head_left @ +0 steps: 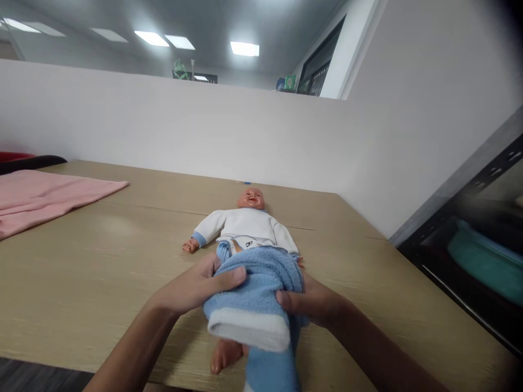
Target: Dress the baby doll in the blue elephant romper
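Note:
A baby doll lies on its back on the wooden table, head toward the wall, in a white top with blue cuffs. Blue trousers with a white hem are bunched over its hips and legs. My left hand grips them from the left, thumb on top. From the right, my right hand holds the same fabric, its thumb pressed on the front. One bare doll foot shows beneath the white hem. The other trouser leg hangs toward me; the foot there is hidden.
A pink cloth lies on the table at the left, near a black and red object. A low white wall runs behind. At the right stands a dark shelf with a teal item.

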Available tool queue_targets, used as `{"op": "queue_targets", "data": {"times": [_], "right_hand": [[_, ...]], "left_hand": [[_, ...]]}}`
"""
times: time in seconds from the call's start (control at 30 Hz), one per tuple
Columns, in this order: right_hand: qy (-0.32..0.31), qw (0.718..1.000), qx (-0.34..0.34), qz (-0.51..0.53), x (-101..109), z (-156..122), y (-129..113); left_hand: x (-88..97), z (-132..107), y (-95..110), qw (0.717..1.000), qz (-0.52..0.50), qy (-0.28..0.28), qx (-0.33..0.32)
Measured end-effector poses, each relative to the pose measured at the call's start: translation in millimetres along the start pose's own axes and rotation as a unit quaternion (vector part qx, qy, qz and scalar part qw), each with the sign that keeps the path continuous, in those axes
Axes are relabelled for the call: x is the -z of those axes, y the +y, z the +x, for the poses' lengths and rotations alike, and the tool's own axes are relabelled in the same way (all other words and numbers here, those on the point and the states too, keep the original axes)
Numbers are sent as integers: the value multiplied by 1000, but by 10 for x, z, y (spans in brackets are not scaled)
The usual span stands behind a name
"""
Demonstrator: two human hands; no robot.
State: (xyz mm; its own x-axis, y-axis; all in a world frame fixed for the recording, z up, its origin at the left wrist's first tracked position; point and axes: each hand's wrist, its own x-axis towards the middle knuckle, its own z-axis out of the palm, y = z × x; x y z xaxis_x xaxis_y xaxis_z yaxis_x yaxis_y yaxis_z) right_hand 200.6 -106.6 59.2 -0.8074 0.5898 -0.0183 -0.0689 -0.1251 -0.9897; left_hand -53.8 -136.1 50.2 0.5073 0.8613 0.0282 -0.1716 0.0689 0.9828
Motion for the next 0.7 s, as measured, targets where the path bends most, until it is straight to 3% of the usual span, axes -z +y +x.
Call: {"op": "queue_targets", "data": {"times": [0.17,0.23,0.33,0.43,0.47,0.53,0.63,0.7], "right_hand": [[13,1000,-18,-17,-47,-43,29],[13,999,-21,-39,-92,-55,0],[-5,999,-8,-54,-159,-49,-88],[-51,995,25,-88,-225,-30,-157],[-33,992,35,-117,-250,-28,-162],[64,979,54,-183,-310,-35,-143],[229,932,64,-272,-419,-51,-79],[286,891,49,-349,-496,-51,-54]], "left_hand": [[45,-83,-97,993,-71,-93,-7],[55,-113,-123,995,-71,-76,-6],[56,-157,-144,999,-51,-4,-15],[29,-230,-143,999,-32,6,-2],[9,-263,-139,1000,-20,5,-2],[-50,-338,-132,1000,16,24,-4],[-165,-438,-141,989,85,119,27],[-238,-482,-170,972,126,196,28]]}}
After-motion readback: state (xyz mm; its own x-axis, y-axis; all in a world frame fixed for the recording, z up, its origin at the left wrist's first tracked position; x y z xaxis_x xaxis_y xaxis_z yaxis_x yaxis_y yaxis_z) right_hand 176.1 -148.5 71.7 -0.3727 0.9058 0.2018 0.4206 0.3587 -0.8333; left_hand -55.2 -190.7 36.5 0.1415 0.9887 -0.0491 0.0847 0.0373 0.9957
